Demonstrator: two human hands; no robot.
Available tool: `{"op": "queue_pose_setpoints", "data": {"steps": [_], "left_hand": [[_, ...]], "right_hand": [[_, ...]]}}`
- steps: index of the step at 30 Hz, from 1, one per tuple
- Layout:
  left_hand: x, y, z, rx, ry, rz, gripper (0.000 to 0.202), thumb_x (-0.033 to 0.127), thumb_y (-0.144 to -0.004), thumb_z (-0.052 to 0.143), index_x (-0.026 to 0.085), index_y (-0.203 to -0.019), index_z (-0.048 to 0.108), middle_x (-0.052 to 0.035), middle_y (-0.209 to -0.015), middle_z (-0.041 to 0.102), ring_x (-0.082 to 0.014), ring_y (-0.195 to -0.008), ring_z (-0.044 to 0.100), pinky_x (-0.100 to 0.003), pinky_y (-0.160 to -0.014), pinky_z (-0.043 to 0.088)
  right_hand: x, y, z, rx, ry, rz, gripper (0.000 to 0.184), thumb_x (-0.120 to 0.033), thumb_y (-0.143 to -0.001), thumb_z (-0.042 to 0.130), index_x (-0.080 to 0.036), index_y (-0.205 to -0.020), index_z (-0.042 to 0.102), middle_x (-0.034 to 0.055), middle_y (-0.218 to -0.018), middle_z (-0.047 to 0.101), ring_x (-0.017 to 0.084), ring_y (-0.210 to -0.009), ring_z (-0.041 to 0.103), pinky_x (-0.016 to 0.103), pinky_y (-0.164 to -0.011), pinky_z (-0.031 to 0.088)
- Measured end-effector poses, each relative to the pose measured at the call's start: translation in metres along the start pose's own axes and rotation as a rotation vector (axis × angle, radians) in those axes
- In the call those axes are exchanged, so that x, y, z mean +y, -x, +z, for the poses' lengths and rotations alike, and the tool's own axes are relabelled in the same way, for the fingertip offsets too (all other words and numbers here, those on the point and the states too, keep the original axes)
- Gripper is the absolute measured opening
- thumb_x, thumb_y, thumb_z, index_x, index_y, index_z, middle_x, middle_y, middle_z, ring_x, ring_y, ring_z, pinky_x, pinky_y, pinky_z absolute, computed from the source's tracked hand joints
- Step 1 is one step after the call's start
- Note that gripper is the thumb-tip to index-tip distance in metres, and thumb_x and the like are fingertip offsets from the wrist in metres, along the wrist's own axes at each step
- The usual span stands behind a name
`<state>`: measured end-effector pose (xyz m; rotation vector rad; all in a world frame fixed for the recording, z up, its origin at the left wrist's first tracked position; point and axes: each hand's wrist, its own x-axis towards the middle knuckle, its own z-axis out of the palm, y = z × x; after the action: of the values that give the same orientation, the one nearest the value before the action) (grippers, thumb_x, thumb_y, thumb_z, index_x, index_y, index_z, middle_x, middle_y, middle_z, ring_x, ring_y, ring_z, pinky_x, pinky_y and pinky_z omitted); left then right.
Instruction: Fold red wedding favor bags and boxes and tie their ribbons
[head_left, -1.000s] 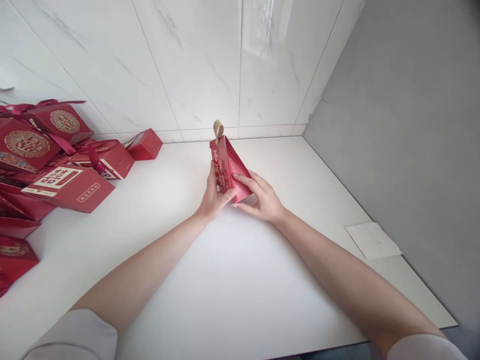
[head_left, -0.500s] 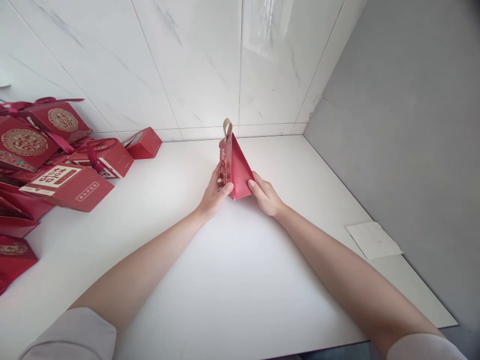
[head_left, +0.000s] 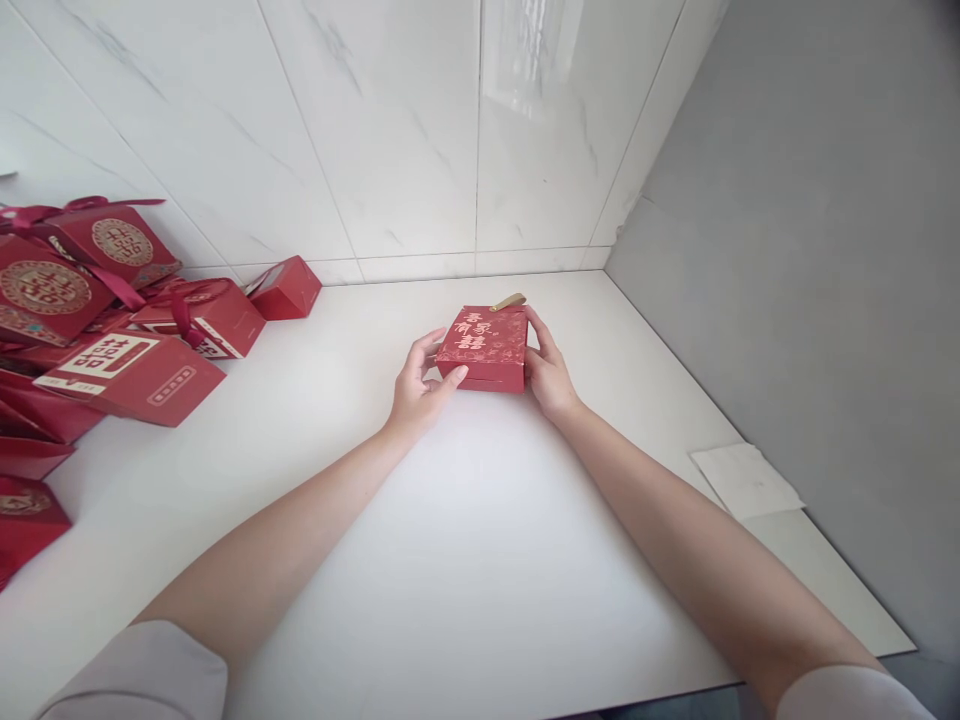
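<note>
1. Pile (head_left: 176, 385): red boxes heaped on the bench's (head_left: 450, 560) left side, some with ribbon (head_left: 182, 312). 囍 reads in two gold rounds and on a pale panel; the finer print is too small.
2. Small box (head_left: 289, 288): just beside the pile, near the wall (head_left: 405, 130).
3. Left hand (head_left: 416, 390): thumb on the box's near left corner, fingers partly spread along its left side, holding it.
4. Held box (head_left: 484, 350): between both hands, mid-bench, printed face up. Its body looks formed and its near side closed; far side and underside are hidden, so anything left there cannot be told. Pale characters seem to read 吾家有囍.
5. Strap (head_left: 510, 301): gold, on the far edge.
6. Right hand (head_left: 553, 380): fingers holding the right side.
7. Paper (head_left: 746, 480): white, one faint unreadable mark.
</note>
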<state>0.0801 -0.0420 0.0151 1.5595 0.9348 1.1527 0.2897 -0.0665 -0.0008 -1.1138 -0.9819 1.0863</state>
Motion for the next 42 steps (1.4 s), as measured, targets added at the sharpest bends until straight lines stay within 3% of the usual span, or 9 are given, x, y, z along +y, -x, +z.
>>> {"op": "queue_pose_setpoints", "data": {"steps": [3, 6, 10, 18, 31, 42], "left_hand": [[-0.003, -0.002, 0.000, 0.016, -0.029, 0.020, 0.051, 0.054, -0.083, 0.082, 0.022, -0.121, 0.070, -0.0118, -0.136, 0.069, -0.0248, -0.113, 0.067, -0.027, -0.071, 0.054], [-0.005, -0.003, 0.000, -0.017, 0.051, 0.026, 0.047, 0.057, -0.086, 0.079, 0.021, -0.114, 0.071, -0.0092, -0.121, 0.075, -0.0225, -0.106, 0.069, -0.031, -0.082, 0.056], [-0.008, -0.004, -0.001, -0.030, 0.082, 0.049, 0.046, 0.062, -0.088, 0.075, 0.022, -0.110, 0.073, -0.0081, -0.117, 0.077, -0.0227, -0.109, 0.070, -0.033, -0.091, 0.055], [-0.009, -0.006, -0.003, -0.001, 0.070, 0.003, 0.049, 0.067, -0.084, 0.076, 0.022, -0.103, 0.074, -0.0067, -0.106, 0.078, -0.0211, -0.099, 0.070, -0.031, -0.085, 0.054], [-0.011, -0.007, -0.003, 0.006, 0.068, -0.016, 0.049, 0.069, -0.084, 0.075, 0.022, -0.098, 0.073, -0.0031, -0.092, 0.072, -0.0174, -0.087, 0.064, -0.027, -0.076, 0.050], [-0.008, -0.006, -0.003, -0.021, 0.072, -0.047, 0.046, 0.066, -0.087, 0.073, 0.023, -0.103, 0.073, -0.0036, -0.096, 0.074, -0.0195, -0.092, 0.067, -0.029, -0.079, 0.052]], "right_hand": [[0.002, -0.003, -0.003, -0.010, 0.056, 0.061, 0.085, -0.045, -0.084, 0.061, -0.027, -0.164, 0.039, 0.0064, -0.120, 0.080, 0.028, -0.097, 0.075, 0.052, -0.100, 0.058], [0.007, -0.007, -0.006, -0.022, 0.129, 0.085, 0.079, -0.051, -0.086, 0.061, -0.029, -0.160, 0.045, 0.0054, -0.114, 0.081, 0.028, -0.096, 0.074, 0.051, -0.098, 0.057], [0.011, -0.007, -0.007, -0.020, 0.165, 0.059, 0.072, -0.051, -0.089, 0.062, -0.031, -0.156, 0.049, 0.0038, -0.109, 0.080, 0.027, -0.096, 0.073, 0.047, -0.096, 0.057], [0.012, -0.007, -0.007, -0.028, 0.196, 0.061, 0.068, -0.046, -0.090, 0.059, -0.033, -0.156, 0.046, 0.0028, -0.108, 0.080, 0.025, -0.088, 0.072, 0.046, -0.090, 0.056], [0.013, -0.008, -0.009, -0.046, 0.251, 0.031, 0.068, -0.047, -0.092, 0.058, -0.032, -0.157, 0.045, 0.0041, -0.113, 0.079, 0.026, -0.094, 0.072, 0.048, -0.093, 0.056], [0.019, -0.010, -0.012, -0.063, 0.254, -0.023, 0.063, -0.049, -0.094, 0.058, -0.036, -0.155, 0.047, 0.0031, -0.118, 0.079, 0.026, -0.100, 0.072, 0.050, -0.097, 0.058]]}}
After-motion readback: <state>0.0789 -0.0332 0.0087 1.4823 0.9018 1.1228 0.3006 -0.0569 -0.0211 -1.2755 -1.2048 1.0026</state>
